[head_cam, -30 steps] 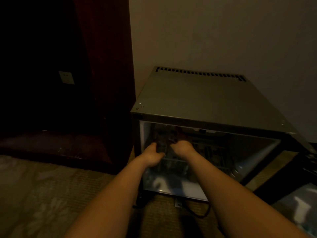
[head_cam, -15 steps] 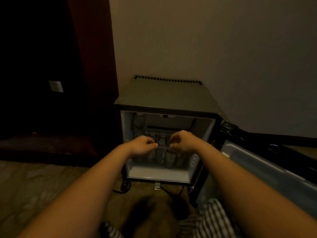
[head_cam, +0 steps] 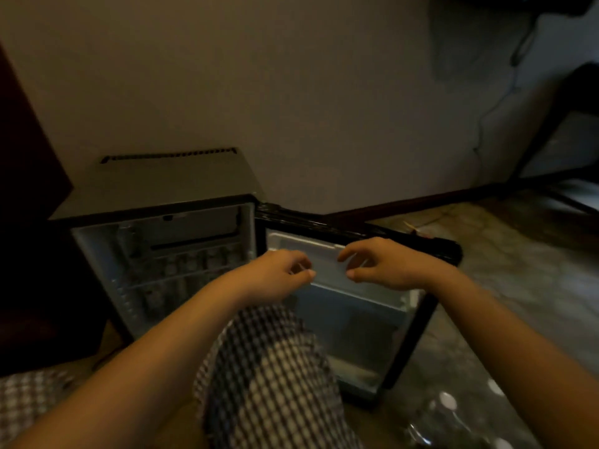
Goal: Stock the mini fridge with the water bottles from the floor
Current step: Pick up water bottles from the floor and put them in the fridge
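The mini fridge (head_cam: 162, 186) stands against the wall with its door (head_cam: 356, 319) swung wide open to the right. Several water bottles (head_cam: 194, 264) stand in rows on its wire shelves. More water bottles (head_cam: 453, 413) with white caps lie on the floor at the lower right, dim and blurred. My left hand (head_cam: 278, 273) and my right hand (head_cam: 385, 267) hover side by side in front of the door's inner shelf, fingers loosely curled, nothing in either.
A dark wooden cabinet (head_cam: 29, 222) flanks the fridge on the left. My knee in checked fabric (head_cam: 275, 377) rises in front of the fridge. Carpet (head_cam: 518, 286) stretches to the right, with dark furniture legs (head_cam: 551, 131) at the far right.
Both hands have come out of the fridge interior and moved right, in front of the open door. The view has swung right and pulled back.
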{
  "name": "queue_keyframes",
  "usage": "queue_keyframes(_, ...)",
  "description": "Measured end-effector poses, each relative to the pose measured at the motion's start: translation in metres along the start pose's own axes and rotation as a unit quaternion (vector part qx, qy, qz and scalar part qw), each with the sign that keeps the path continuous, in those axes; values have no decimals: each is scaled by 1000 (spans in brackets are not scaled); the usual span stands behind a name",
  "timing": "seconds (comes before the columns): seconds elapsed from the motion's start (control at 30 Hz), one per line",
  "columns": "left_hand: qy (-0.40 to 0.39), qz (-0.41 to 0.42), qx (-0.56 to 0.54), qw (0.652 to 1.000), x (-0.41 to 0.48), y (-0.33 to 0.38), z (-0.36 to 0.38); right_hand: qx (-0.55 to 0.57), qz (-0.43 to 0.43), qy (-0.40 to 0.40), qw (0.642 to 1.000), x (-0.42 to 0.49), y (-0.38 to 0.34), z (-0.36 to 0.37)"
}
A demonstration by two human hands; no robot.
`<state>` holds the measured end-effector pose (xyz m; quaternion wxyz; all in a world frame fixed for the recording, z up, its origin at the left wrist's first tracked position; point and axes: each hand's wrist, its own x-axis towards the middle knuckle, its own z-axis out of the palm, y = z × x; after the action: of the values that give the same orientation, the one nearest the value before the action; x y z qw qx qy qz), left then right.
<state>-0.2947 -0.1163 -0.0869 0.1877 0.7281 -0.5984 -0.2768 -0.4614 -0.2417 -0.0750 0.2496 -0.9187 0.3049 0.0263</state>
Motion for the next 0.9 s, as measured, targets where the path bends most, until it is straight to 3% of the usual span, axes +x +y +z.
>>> queue_keyframes(0.33, -153, 75, 14, 985, 57, 84, 149, 57, 131, -15, 990, -111, 137, 45)
queue_keyframes(0.57, -217, -62, -168, 960, 79, 82, 258, 115, 249, -49, 960, -140, 215, 118)
queue_keyframes(0.9, -220, -151, -147, 952, 86, 58, 321, 158, 377, 54, 911, -106, 269, 222)
